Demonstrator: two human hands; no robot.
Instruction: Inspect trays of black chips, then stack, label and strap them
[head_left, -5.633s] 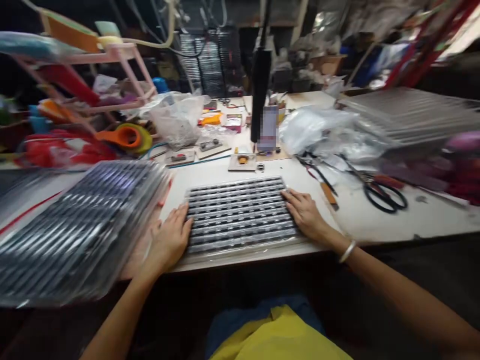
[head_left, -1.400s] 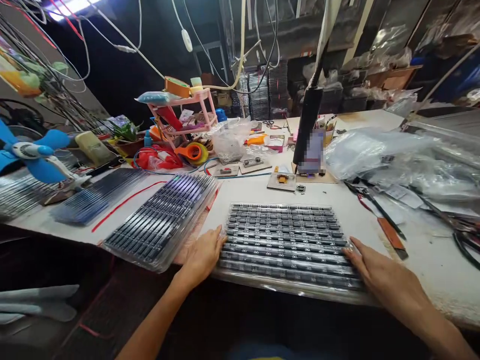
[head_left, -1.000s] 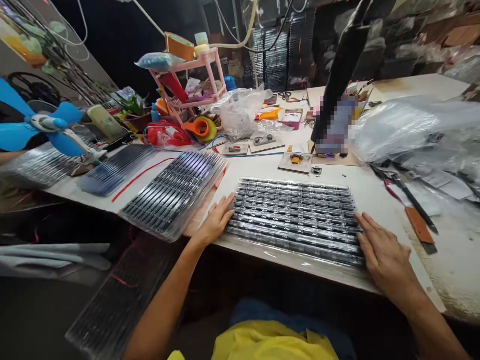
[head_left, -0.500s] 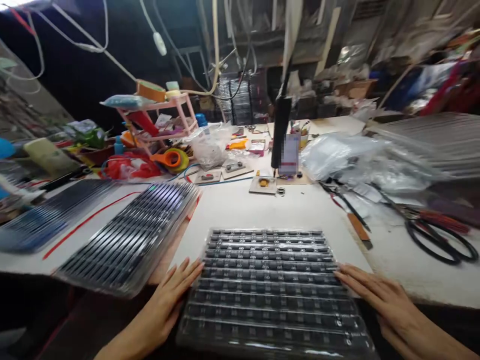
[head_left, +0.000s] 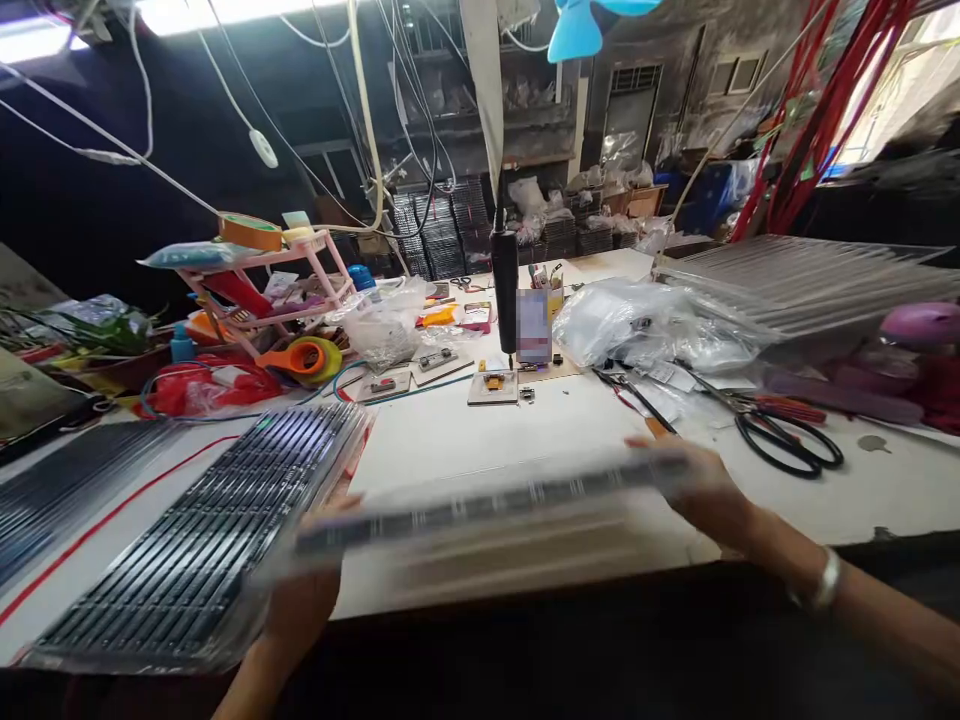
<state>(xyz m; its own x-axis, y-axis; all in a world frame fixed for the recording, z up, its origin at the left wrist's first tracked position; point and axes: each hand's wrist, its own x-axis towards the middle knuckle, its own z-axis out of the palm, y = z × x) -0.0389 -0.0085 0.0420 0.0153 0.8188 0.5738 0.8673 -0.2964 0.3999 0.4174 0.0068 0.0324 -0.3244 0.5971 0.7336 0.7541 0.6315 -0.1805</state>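
Head view: a white worktable [head_left: 465,440] is seen spanning the frame, cluttered at the back. At right, a tall stack of clear trays [head_left: 810,285] is set on the table edge. At lower left, a stack of dark-ribbed trays [head_left: 202,530] is laid in clear wrap, with a red cord [head_left: 112,515] run along its left side. The held tray [head_left: 487,510], blurred, is seen edge-on and lifted clear of the table near the front edge, roughly level, its right end slightly higher. Its right end is gripped by the right hand [head_left: 701,490], fingers closed round the edge; a metal bangle [head_left: 825,580] is worn on that wrist. Its left end is supported by the left hand [head_left: 304,600] from beneath; the hand is mostly hidden by the tray and by blur, so whether the fingers are curled on it cannot be told. Crumpled clear bags [head_left: 637,320] are piled behind the right hand. A pink rack [head_left: 262,275] is stood at back left, with an orange tape dispenser [head_left: 300,358] just in front of it. Black scissors [head_left: 780,440] are laid right of the tray, apart from it. A small jig [head_left: 493,386] is placed at the table centre, beside a black pole [head_left: 505,290].
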